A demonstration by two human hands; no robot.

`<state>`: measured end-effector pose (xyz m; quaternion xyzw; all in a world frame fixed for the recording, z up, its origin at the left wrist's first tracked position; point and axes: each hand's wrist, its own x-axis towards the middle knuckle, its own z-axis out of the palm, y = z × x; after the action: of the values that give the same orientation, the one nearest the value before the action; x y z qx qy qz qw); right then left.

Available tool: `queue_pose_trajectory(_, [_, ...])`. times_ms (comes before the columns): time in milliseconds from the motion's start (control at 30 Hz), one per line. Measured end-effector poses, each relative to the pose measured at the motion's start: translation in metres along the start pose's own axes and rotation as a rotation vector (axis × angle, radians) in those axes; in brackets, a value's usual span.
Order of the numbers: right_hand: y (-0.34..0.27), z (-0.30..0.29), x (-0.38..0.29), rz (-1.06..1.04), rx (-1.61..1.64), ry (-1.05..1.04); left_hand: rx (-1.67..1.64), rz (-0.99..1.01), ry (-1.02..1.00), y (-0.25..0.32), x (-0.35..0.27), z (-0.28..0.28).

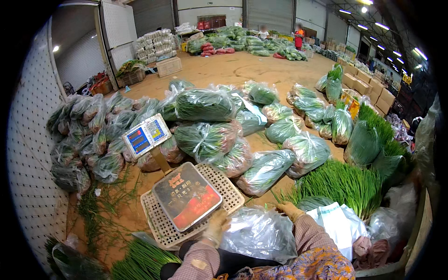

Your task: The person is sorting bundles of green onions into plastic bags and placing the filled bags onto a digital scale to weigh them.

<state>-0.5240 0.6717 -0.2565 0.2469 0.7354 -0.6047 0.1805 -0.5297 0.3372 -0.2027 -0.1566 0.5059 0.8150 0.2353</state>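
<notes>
A clear plastic bag (259, 232) lies crumpled over my lap, between my two gloved hands. My left hand (217, 224) is at the bag's left edge, close to the near corner of the scale's platform (189, 196). At the bag's upper right edge is my right hand (289, 211), beside a heap of loose green chives or scallions (341, 185). Whether the fingers grip the plastic is hard to make out. The scale stands on an upturned beige plastic crate (229, 196), its lit display (147, 135) raised on a post at the far side.
Filled bags of bundled greens (206, 140) are stacked beyond the scale, with more piled at the left (94, 122). White plastic bags (337, 224) rest at my right. More greens (143, 260) lie by my left knee. Cardboard boxes (364, 84) and two people stand farther off.
</notes>
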Motion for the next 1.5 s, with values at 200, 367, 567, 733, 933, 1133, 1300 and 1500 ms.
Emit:
queue_pose_trajectory(200, [0.056, -0.042, -0.016, 0.122, -0.035, 0.077, -0.160, -0.159, 0.156, -0.051, 0.006, -0.004])
queue_pose_trajectory(367, [0.073, -0.034, -0.019, 0.100, -0.085, 0.077, -0.162, -0.132, 0.219, -0.067, 0.030, -0.047])
queue_pose_trajectory(567, [0.092, -0.003, -0.019, 0.026, -0.330, 0.099, -0.180, -0.088, 0.275, -0.062, 0.014, -0.062])
queue_pose_trajectory(733, [0.154, 0.000, -0.003, -0.070, -0.666, 0.280, -0.143, 0.008, 0.147, -0.080, 0.022, -0.056])
queue_pose_trajectory(933, [0.172, 0.048, -0.014, 0.116, -0.760, -0.106, -0.140, -0.055, 0.272, -0.069, 0.010, -0.055])
queue_pose_trajectory(1133, [0.119, 0.050, -0.033, -0.320, -0.736, 0.155, -0.010, -0.110, 0.348, -0.067, 0.009, -0.070])
queue_pose_trajectory(1300, [0.083, 0.076, -0.040, -0.730, -0.848, -0.072, 0.103, -0.153, 0.386, -0.063, 0.015, -0.044])
queue_pose_trajectory(1500, [0.123, 0.057, -0.026, -0.239, -1.179, -0.326, 0.154, -0.128, 0.371, -0.064, 0.015, -0.042])
